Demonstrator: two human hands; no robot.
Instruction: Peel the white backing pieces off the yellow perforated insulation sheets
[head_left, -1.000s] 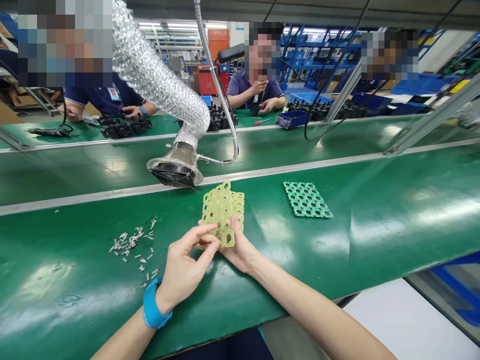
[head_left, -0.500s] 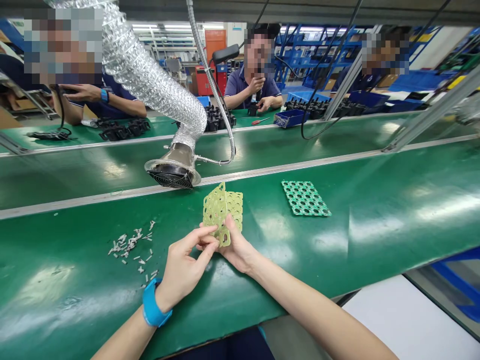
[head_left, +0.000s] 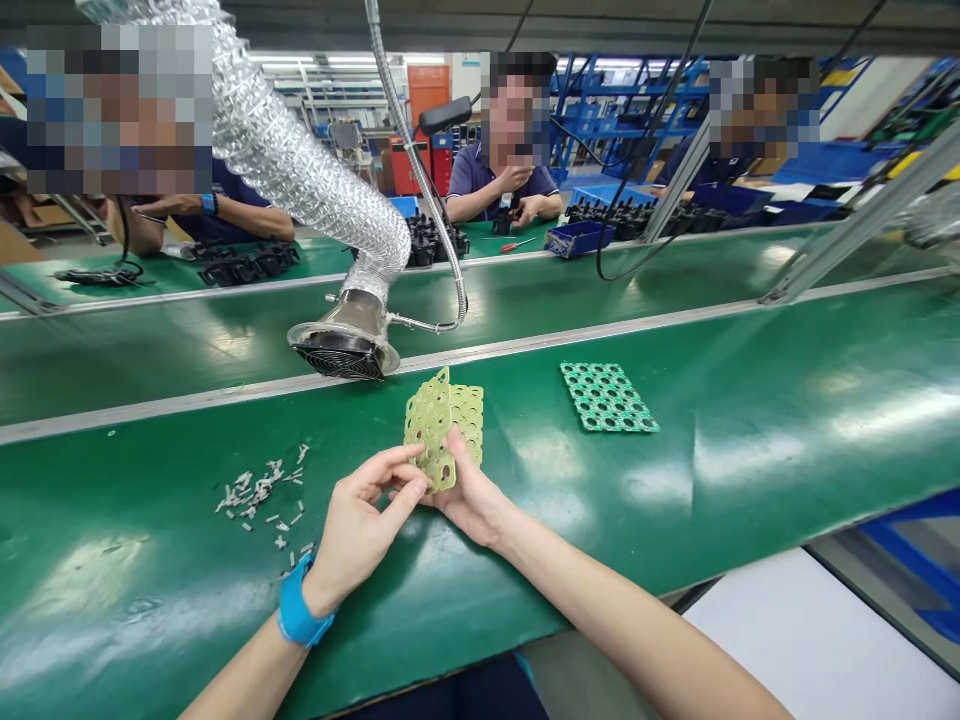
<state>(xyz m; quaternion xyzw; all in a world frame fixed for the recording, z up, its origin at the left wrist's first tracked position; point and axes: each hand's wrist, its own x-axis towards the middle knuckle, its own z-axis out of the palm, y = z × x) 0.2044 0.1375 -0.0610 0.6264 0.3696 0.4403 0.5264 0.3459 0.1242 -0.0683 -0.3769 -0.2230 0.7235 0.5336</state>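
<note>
Across the green tabletop (head_left: 675, 520), I have the right hand (head_left: 472, 497) clamped on a yellow-green perforated sheet (head_left: 433, 430), standing it up, while the left hand (head_left: 360, 525) has its fingertips at the sheet's lower edge; I cannot tell whether they grip. The step in hand is handling this sheet. Small metal pieces (head_left: 259, 490) lie to the left, and a green perforated board (head_left: 607, 397) lies farther off.
</note>
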